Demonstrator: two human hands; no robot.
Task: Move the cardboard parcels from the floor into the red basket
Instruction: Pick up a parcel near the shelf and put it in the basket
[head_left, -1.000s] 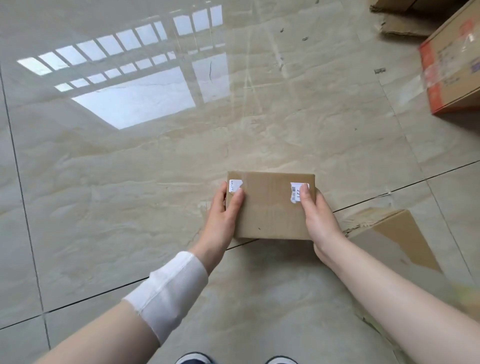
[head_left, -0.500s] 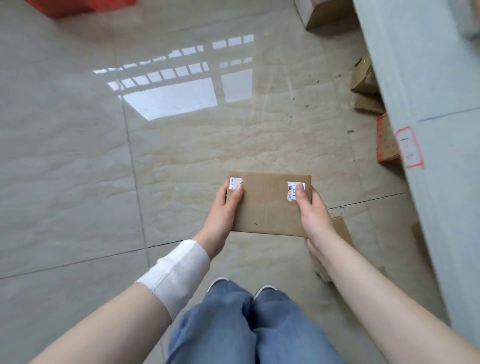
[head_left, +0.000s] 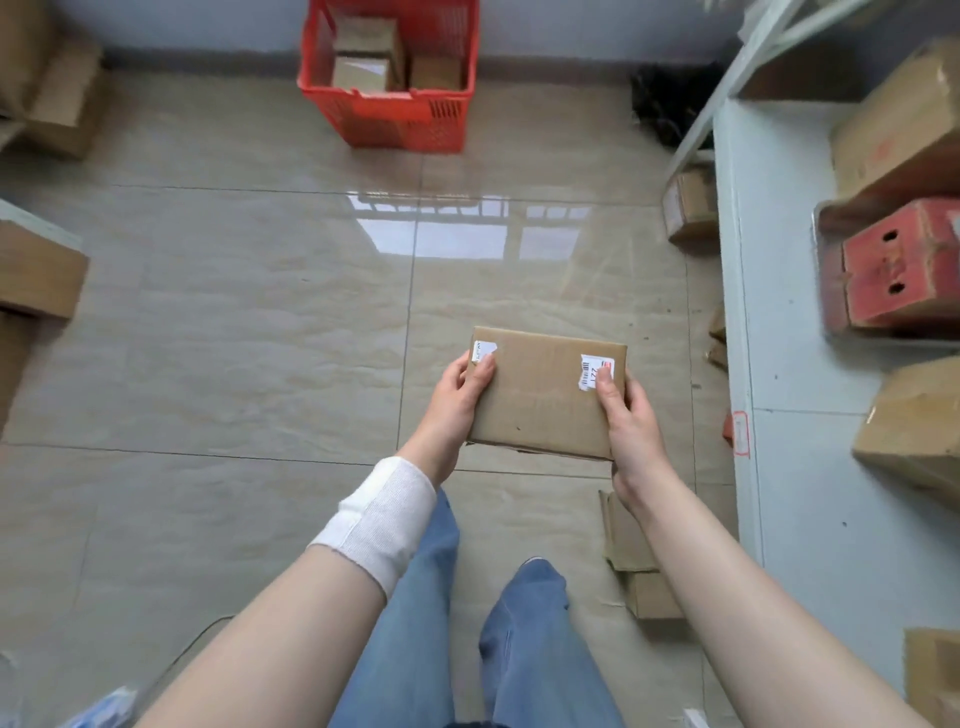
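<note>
A flat brown cardboard parcel (head_left: 543, 395) with two small white labels is held level in front of me, above the tiled floor. My left hand (head_left: 454, 402) grips its left edge, thumb on top. My right hand (head_left: 626, 421) grips its right edge, thumb on the barcode label. The red basket (head_left: 387, 111) stands far ahead against the wall, with three cardboard parcels (head_left: 363, 62) inside. Another parcel (head_left: 631, 551) lies on the floor near my right foot, partly hidden by my right forearm.
A pale shelf unit (head_left: 779, 364) runs along the right, loaded with cardboard boxes and a red box (head_left: 898, 265). A box (head_left: 691, 208) sits on the floor beside it. More boxes (head_left: 36, 270) stand at the left. My legs in blue jeans (head_left: 436, 597) are below.
The parcel has been lifted off the floor with both hands on it. My view has risen and tilted forward, so the red basket, the wall and the shelf have come into sight.
</note>
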